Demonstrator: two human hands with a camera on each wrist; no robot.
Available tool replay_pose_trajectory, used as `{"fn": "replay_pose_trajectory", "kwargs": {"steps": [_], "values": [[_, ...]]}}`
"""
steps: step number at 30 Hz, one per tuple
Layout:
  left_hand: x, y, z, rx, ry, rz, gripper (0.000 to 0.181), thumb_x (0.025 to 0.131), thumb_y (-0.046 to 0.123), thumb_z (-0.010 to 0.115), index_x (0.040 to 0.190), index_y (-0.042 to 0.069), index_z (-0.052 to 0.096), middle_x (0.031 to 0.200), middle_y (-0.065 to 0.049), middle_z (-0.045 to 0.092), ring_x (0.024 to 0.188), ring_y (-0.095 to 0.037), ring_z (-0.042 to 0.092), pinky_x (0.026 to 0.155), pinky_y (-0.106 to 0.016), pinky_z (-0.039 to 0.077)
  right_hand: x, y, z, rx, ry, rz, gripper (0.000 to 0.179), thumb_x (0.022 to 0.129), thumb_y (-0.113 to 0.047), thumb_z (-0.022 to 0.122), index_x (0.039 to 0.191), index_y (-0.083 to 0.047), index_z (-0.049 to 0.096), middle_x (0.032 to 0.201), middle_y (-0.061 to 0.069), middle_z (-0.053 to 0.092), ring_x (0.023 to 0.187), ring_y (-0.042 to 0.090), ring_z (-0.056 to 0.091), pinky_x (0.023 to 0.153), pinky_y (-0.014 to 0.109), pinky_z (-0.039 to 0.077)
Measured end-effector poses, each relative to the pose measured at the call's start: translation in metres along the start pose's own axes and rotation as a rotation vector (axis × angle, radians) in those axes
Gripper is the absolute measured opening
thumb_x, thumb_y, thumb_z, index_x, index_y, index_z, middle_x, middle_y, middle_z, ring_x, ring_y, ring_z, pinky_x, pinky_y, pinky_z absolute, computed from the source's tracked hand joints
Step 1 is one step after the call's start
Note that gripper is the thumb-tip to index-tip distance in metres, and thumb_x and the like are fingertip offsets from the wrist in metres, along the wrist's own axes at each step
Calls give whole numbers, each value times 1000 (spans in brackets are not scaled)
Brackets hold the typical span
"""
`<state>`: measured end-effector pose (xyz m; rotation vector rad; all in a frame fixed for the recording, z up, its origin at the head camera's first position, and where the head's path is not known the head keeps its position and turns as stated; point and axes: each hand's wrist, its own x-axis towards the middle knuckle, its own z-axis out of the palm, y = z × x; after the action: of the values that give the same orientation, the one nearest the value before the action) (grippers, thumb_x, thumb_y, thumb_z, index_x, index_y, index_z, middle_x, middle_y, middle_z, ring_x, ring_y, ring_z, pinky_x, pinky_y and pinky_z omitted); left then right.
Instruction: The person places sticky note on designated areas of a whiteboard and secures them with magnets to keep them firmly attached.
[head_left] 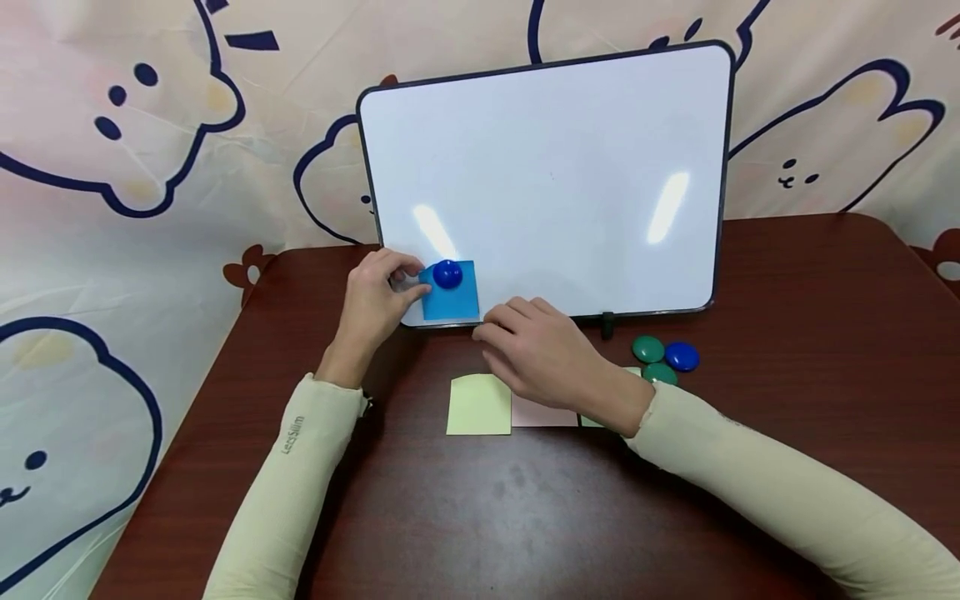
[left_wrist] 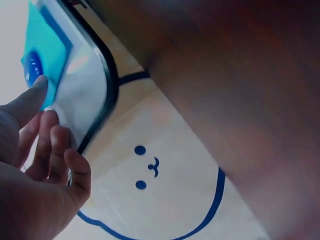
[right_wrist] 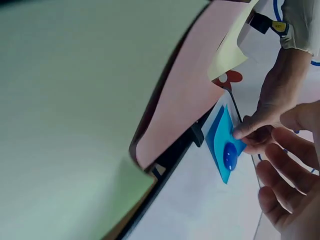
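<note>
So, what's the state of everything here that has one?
Blue square paper note, pinched
Round blue magnet, on that note
White rectangular whiteboard, propped up
Yellow square paper note, lying down
Pink paper note, partly hidden
Green paper note, partly hidden
Two round green magnets, loose
Second blue magnet, loose
Left hand, pinching
Right hand, holding nothing

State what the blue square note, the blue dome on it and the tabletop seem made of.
Blue note: likely paper, matte, judging by its thin edges and flat colour. Blue dome: probably hard plastic, glossy, given its sharp highlights. Tabletop: wood or wood-look laminate, streaky reddish-brown with soft sheen; the look leaves it open.
</note>
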<state>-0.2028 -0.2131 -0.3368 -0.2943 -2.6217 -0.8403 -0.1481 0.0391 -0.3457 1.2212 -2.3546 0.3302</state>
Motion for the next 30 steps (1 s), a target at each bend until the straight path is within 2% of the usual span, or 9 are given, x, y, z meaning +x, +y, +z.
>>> {"fn": "replay_pose_trajectory", "kwargs": {"steps": [7,11,15,22,24,27,30], "values": [[-11,5,-1,76,3,-78,38,80,14,84,114,5,68,105,-14,66,98,-29,59,89,-43,55,-22,8,-10,-4,-11,-3,21,95,-25,64,111,-15,71,107,1,68,101,20,62,84,35,53],[-23,12,-2,128,-17,-65,37,80,16,84,112,5,69,104,-13,64,97,-29,58,85,-44,54,-32,19,-15,2,-5,21,21,94,-26,66,110,-14,71,106,2,67,102,21,61,83,36,52],[-37,17,-3,161,-52,13,34,79,18,85,108,6,71,104,-12,67,97,-28,58,82,-43,54,-43,30,-21,-8,-22,45,23,94,-27,65,111,-13,71,106,2,68,102,22,61,84,38,52],[-59,30,-5,279,-92,278,35,75,21,88,105,8,74,101,-11,72,94,-28,62,77,-40,51,-68,56,-31,32,-74,13,26,89,-29,71,112,-15,71,107,0,67,104,21,60,89,40,51],[-64,33,-4,302,-110,334,34,75,21,88,104,9,74,98,-9,72,92,-27,63,74,-37,49,-76,63,-33,30,-82,-3,27,88,-30,73,111,-16,70,106,-1,66,104,21,60,88,40,51],[-69,37,-3,316,-149,368,33,76,24,88,102,11,75,96,-5,74,87,-24,63,69,-34,46,-86,74,-37,17,-106,-25,29,87,-30,73,112,-17,70,106,0,66,105,21,60,88,41,50],[-73,39,-1,293,-203,353,31,78,26,86,103,12,75,97,-4,75,87,-21,62,72,-34,48,-96,83,-43,13,-157,-35,31,86,-31,74,113,-17,70,109,0,65,107,22,59,89,42,50]]}}
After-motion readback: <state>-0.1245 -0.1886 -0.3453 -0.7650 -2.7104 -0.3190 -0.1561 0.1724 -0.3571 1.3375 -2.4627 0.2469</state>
